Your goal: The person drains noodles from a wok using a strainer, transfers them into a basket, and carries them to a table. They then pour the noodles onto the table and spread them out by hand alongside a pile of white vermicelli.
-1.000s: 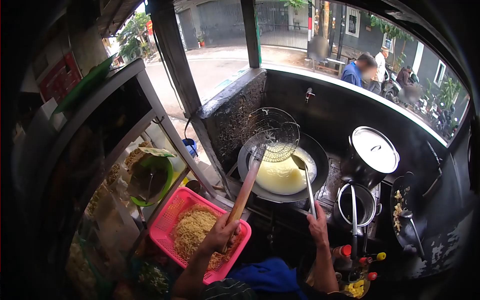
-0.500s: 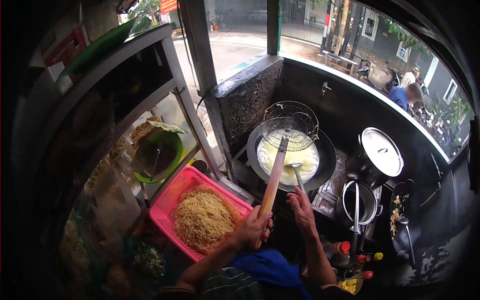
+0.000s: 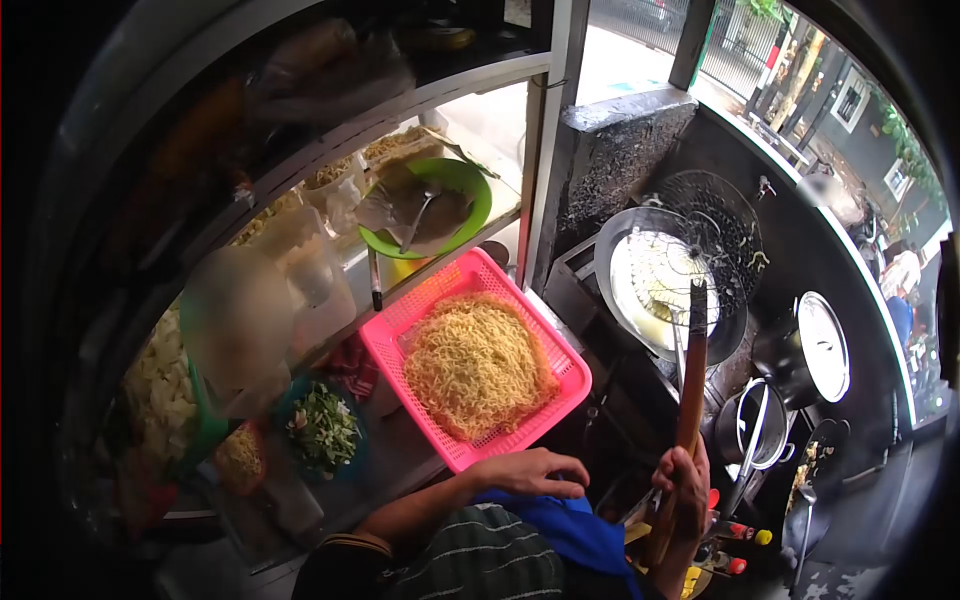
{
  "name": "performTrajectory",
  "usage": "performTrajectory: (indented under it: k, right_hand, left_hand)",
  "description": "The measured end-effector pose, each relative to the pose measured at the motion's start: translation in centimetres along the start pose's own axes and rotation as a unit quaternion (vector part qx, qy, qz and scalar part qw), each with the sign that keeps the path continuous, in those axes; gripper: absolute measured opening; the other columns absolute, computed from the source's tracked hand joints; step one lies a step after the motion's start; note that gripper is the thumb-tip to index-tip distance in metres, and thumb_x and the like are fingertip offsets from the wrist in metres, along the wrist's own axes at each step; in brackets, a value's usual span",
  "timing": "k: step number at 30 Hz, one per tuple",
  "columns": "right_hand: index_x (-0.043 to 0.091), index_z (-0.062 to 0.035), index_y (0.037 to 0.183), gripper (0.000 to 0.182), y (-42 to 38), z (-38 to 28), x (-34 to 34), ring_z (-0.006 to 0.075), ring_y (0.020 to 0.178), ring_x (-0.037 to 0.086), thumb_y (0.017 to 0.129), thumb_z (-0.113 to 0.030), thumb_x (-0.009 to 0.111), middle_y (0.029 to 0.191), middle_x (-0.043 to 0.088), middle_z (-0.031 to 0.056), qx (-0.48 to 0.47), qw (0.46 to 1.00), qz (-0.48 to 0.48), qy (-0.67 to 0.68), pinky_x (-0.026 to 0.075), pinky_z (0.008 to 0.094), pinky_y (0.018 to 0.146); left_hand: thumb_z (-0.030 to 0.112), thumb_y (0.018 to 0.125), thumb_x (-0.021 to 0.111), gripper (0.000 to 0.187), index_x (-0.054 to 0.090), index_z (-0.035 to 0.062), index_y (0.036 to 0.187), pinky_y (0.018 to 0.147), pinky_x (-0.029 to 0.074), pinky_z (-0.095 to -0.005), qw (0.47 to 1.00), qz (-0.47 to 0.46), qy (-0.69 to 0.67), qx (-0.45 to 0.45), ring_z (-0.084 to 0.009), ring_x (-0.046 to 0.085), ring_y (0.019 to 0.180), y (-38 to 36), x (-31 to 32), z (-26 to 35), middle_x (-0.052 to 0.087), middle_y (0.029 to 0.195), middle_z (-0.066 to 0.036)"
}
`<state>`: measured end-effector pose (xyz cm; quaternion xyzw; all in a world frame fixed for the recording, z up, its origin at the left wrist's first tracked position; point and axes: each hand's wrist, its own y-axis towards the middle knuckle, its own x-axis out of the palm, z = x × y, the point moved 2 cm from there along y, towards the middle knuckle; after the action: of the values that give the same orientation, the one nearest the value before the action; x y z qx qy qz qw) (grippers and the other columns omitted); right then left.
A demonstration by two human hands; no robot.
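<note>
My right hand (image 3: 683, 485) is wrapped round the long wooden handle (image 3: 692, 400) of a wire strainer (image 3: 725, 235). The strainer's mesh hangs over the right part of a wok (image 3: 620, 310) holding pale, foamy liquid. A metal utensil (image 3: 679, 345) rests in that liquid, its handle pointing toward me. My left hand (image 3: 535, 472) holds nothing, its fingers loosely bent beside a blue cloth (image 3: 560, 530), below the front edge of a pink basket (image 3: 458, 452). Yellow noodles (image 3: 480, 365) are heaped in the basket.
A green bowl (image 3: 478, 215) with a spoon stands behind the basket. Chopped greens (image 3: 325, 430) lie to the left. On the right are a lidded pot (image 3: 785, 350), an open pot (image 3: 735, 425), a second pan (image 3: 825, 455) and bottles (image 3: 740, 532). A person (image 3: 900, 285) is outside.
The view has swung left. My left hand has let go of the strainer handle and moved toward the basket's near edge. My right hand, open before, now grips that handle.
</note>
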<state>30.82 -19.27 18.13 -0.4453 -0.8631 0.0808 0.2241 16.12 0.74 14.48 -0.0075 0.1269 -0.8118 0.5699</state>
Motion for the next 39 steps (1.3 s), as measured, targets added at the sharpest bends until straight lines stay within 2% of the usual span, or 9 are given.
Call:
performTrajectory:
  k: [9,12,16,18,20,24,27,32,39]
  right_hand:
    - [0.034,-0.0047,0.141,0.062,-10.8,4.0,3.5,0.0033,0.057,0.043,0.083,-0.006,0.055,0.083,0.056,0.0011,0.047,0.984,0.039,-0.167,0.036,0.0176,0.051]
    - [0.039,-0.0004,0.137,0.062,-13.2,6.0,4.2,0.0046,0.058,0.044,0.077,-0.004,0.054,0.082,0.055,0.0012,0.035,0.967,0.016,-0.253,0.036,0.0173,0.049]
    - [0.039,0.0000,0.137,0.062,-15.9,5.6,10.3,0.0049,0.062,0.046,0.077,-0.003,0.054,0.102,0.061,0.0075,0.065,0.990,0.076,-0.098,0.039,0.0176,0.055]
    - [0.039,-0.0005,0.137,0.062,-16.3,7.9,7.7,0.0060,0.066,0.048,0.078,-0.003,0.054,0.119,0.058,0.0120,-0.005,0.979,0.025,-0.201,0.042,0.0188,0.062]
    - [0.038,-0.0002,0.138,0.062,-16.4,9.2,5.2,0.0067,0.067,0.048,0.079,-0.005,0.056,0.104,0.061,0.0059,-0.040,0.948,-0.010,-0.316,0.041,0.0201,0.063]
    - [0.034,-0.0058,0.142,0.064,-17.4,8.0,5.8,0.0053,0.071,0.047,0.084,-0.013,0.060,0.082,0.053,-0.0001,0.064,0.988,0.057,-0.128,0.039,0.0205,0.062]
    - [0.030,-0.0078,0.143,0.064,-16.9,7.3,5.1,0.0060,0.067,0.047,0.086,-0.012,0.058,0.082,0.053,0.0008,0.096,0.993,-0.046,0.043,0.039,0.0201,0.056]
    - [0.022,-0.0063,0.145,0.067,-16.1,9.4,2.8,0.0082,0.062,0.052,0.090,-0.021,0.059,0.079,0.054,0.0040,0.026,0.975,-0.145,0.169,0.043,0.0203,0.050]
    - [0.019,-0.0060,0.145,0.074,-18.3,10.6,0.9,0.0079,0.063,0.054,0.088,-0.027,0.061,0.078,0.056,0.0046,-0.057,0.970,-0.127,0.198,0.047,0.0199,0.053]
  left_hand:
    - [0.041,0.093,0.052,0.043,0.057,0.0053,0.117,0.084,0.045,-0.0330,0.995,-0.081,-0.056,0.020,-0.0231,0.059,0.097,-7.0,4.3,-4.7,0.063,0.106,-0.012]
    - [0.041,0.093,0.052,0.043,0.058,0.0051,0.115,0.084,0.046,-0.0345,0.994,-0.094,-0.047,0.040,-0.0239,0.060,0.098,-8.8,5.2,-5.8,0.064,0.106,-0.012]
    - [0.041,0.092,0.052,0.043,0.058,0.0051,0.115,0.084,0.046,-0.0351,0.992,-0.113,-0.040,0.047,-0.0255,0.060,0.099,-10.4,6.5,-6.6,0.064,0.107,-0.013]
    - [0.041,0.092,0.052,0.043,0.058,0.0052,0.116,0.084,0.046,-0.0351,0.990,-0.127,-0.044,0.048,-0.0260,0.060,0.099,-10.8,7.2,-6.9,0.064,0.107,-0.013]
    - [0.041,0.093,0.052,0.043,0.057,0.0056,0.116,0.086,0.046,-0.0351,0.988,-0.140,-0.036,0.055,-0.0266,0.060,0.100,-10.7,7.5,-7.0,0.064,0.108,-0.014]
    - [0.040,0.093,0.051,0.042,0.057,0.0060,0.117,0.088,0.045,-0.0341,0.974,-0.216,0.020,0.058,-0.0255,0.060,0.103,-9.3,7.8,-6.1,0.063,0.108,-0.014]
    - [0.038,0.093,0.053,0.042,0.057,0.0069,0.120,0.091,0.044,-0.0312,0.978,-0.204,0.028,-0.030,-0.0214,0.059,0.106,-8.0,7.5,-4.9,0.063,0.112,-0.014]
    - [0.031,0.093,0.056,0.036,0.059,0.0059,0.118,0.090,0.043,-0.0278,0.969,-0.222,0.062,-0.091,-0.0130,0.056,0.101,-5.5,8.5,-4.8,0.064,0.108,-0.007]
    - [0.025,0.093,0.055,0.032,0.057,0.0022,0.116,0.089,0.043,-0.0273,0.954,-0.269,0.066,-0.115,-0.0152,0.056,0.098,-1.7,10.1,-3.3,0.063,0.105,-0.007]
